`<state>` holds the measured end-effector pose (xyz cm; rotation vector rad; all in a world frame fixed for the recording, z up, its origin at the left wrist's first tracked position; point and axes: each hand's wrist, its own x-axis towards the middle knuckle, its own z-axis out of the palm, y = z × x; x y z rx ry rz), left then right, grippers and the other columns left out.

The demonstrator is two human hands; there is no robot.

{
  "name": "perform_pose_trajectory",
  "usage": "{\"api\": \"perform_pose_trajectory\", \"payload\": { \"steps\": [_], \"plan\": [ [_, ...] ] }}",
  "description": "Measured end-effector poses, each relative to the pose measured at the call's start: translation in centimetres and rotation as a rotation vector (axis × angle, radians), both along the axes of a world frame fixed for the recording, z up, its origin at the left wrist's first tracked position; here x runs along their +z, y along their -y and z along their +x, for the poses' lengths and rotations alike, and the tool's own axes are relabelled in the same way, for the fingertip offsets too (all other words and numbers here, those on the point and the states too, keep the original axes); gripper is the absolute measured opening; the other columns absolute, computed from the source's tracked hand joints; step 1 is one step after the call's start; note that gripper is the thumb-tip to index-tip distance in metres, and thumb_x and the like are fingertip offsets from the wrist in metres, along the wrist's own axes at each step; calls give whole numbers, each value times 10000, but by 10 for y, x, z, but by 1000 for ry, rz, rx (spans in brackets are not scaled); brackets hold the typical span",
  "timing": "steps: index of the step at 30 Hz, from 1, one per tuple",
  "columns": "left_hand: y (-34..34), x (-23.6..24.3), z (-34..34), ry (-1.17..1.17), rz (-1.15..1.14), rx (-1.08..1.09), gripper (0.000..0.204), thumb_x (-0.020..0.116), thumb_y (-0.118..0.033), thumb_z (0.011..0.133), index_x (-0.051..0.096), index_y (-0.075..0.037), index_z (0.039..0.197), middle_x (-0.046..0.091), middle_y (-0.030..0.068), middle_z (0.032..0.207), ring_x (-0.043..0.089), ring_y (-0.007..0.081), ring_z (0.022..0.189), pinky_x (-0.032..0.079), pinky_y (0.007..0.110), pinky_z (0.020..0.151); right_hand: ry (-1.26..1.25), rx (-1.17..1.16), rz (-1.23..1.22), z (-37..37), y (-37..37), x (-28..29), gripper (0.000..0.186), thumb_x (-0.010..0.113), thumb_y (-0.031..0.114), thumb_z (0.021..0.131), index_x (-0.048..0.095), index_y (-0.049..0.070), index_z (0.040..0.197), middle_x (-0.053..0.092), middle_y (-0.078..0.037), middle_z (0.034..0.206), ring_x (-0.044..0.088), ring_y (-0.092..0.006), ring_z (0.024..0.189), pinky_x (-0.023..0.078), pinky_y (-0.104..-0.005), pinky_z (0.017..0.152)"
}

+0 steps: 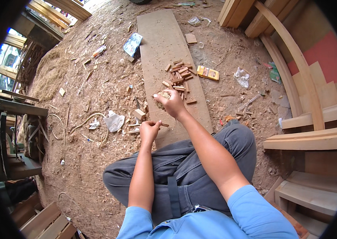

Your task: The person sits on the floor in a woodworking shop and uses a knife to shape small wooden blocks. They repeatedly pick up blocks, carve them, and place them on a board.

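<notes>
Sawdust and wood scraps cover the floor (76, 159), where a person in a light blue shirt (212, 223) and dark grey trousers (236, 139) sits with bent legs at the near end of a long, flat board (158, 36). Both hands are above or beside this board. The left hand (149, 130) is nearly closed, fingers curled, with 1 small wooden stick (164, 125) pinched at the fingertips and pointing right. The right hand (174, 104), farther forward, is partly closed around a pale tan, crumbly-looking wad (163, 96); exactly what the wad is made of, I cannot tell.

Just beyond the right hand, a loose pile of small reddish-brown wooden blocks (182, 73) lies on the board, the blocks touching and overlapping at mixed angles. A yellow packet (208, 73) lies near the pile, at the board's right edge. On the left, a blue-and-white packet (132, 44) lies by the board's far part. Closer in, a pale wood block (139, 114) is near the left hand, with a crumpled white sheet (113, 121) farther left, beside a cord (86, 125). Curved wooden parts (308, 141) stand at the right.
</notes>
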<state>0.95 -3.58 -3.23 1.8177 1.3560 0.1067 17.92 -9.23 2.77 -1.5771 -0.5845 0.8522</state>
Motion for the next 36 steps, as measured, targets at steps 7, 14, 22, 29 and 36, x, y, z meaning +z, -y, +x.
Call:
{"api": "perform_pose_trajectory", "payload": {
  "steps": [7, 14, 22, 29, 36],
  "plan": [
    [7, -13, 3, 102, 60, 101, 328, 784, -319, 811, 761, 2, 748, 700, 107, 627, 664, 185, 564, 511, 337, 593, -99, 1, 48, -15, -2, 12, 741, 712, 414, 791, 573, -197, 1187, 689, -293, 1072, 662, -303, 1042, 493, -353, 936],
    [9, -15, 3, 118, 98, 79, 331, 794, -310, 800, 753, 10, 725, 682, 120, 597, 649, 200, 531, 498, 355, 571, -101, -3, 187, -28, 4, 26, 647, 696, 348, 824, 584, -196, 1155, 737, -211, 925, 691, -232, 925, 509, -333, 864],
    [10, -19, 2, 148, 105, 96, 318, 797, -292, 796, 748, 13, 721, 683, 128, 604, 653, 213, 541, 499, 359, 577, -193, -60, 260, -27, -4, 12, 630, 697, 318, 838, 570, -195, 1181, 730, -230, 938, 691, -228, 904, 512, -314, 850],
    [10, -18, 3, 135, 138, 90, 317, 800, -285, 793, 746, 18, 719, 682, 141, 606, 649, 224, 538, 500, 363, 581, -174, -60, 273, -30, -5, 17, 546, 684, 275, 858, 581, -165, 1164, 730, -191, 922, 686, -193, 874, 510, -283, 815],
    [9, -20, 2, 123, 121, 80, 307, 798, -284, 794, 750, 9, 719, 686, 137, 613, 664, 228, 556, 508, 363, 597, -157, 15, 175, -25, -1, 20, 490, 667, 234, 875, 573, -142, 1175, 725, -151, 930, 678, -156, 890, 509, -260, 794]
  ]
}}
